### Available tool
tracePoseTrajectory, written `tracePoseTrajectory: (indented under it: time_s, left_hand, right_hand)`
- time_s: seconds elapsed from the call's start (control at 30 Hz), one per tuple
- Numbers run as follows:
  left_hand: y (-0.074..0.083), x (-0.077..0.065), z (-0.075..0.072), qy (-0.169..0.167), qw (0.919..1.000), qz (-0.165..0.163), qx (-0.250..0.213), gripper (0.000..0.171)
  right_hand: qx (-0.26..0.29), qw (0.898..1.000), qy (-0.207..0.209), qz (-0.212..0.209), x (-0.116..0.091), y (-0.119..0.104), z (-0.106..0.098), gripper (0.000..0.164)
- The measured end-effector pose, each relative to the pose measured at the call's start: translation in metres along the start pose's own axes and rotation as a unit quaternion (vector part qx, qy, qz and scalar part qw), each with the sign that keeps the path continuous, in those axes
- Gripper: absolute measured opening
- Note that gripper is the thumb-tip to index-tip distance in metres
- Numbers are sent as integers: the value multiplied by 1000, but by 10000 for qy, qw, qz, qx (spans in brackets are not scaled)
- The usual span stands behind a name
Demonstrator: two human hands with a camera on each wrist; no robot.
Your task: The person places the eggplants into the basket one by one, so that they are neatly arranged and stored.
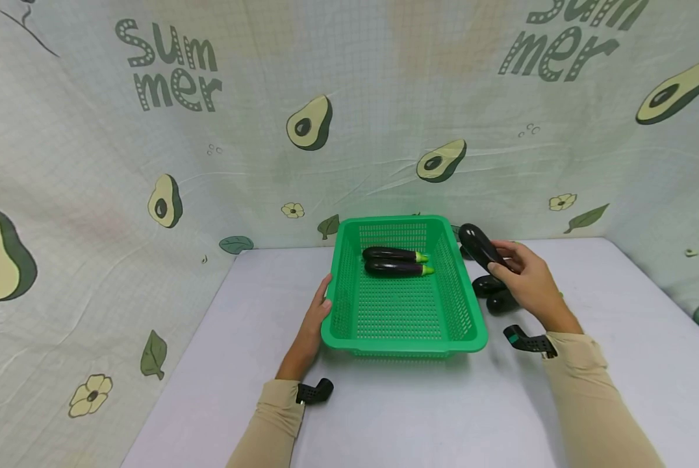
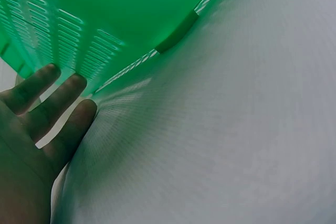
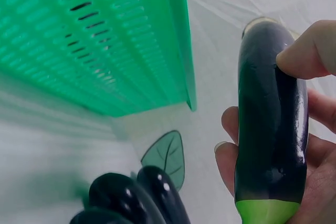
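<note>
A green plastic basket (image 1: 405, 348) with perforated walls stands on the table, and two dark purple eggplants (image 1: 393, 268) lie side by side in its far half. My left hand (image 1: 316, 320) is at the basket's left side; in the left wrist view its fairly straight fingers (image 2: 68, 90) reach the slotted outer wall. To the right of the basket, my right hand (image 1: 527, 279) grips another eggplant (image 3: 270, 114) between thumb and fingers, held above the table with its green stem end towards the wrist. Under and beside that hand lie several more eggplants (image 1: 501, 301), partly hidden.
The table (image 1: 384, 416) has a white cover. Behind it and along both sides hangs a pale cloth (image 1: 373, 117) printed with avocados, leaves and lettering, close to the basket's far edge. A black wrist strap (image 1: 527, 341) sits on each arm.
</note>
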State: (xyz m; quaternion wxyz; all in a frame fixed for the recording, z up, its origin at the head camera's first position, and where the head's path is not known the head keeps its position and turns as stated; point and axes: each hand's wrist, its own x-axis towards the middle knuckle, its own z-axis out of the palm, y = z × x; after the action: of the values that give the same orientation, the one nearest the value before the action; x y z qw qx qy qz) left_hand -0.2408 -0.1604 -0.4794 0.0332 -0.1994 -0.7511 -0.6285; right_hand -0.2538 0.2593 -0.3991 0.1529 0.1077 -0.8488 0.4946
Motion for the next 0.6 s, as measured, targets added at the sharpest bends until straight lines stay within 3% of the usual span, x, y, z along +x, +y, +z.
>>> tracePoseTrajectory:
  time_s: [0.2, 0.6]
  left_hand:
    - [-2, 0, 0, -17, 10000, 35, -64, 56]
    - [-3, 1, -1, -27, 10000, 46, -29, 56]
  right_hand:
    - [17, 9998, -73, -190, 4, -1, 6, 51]
    - [-10, 9998, -109, -169, 8, 0, 7, 51]
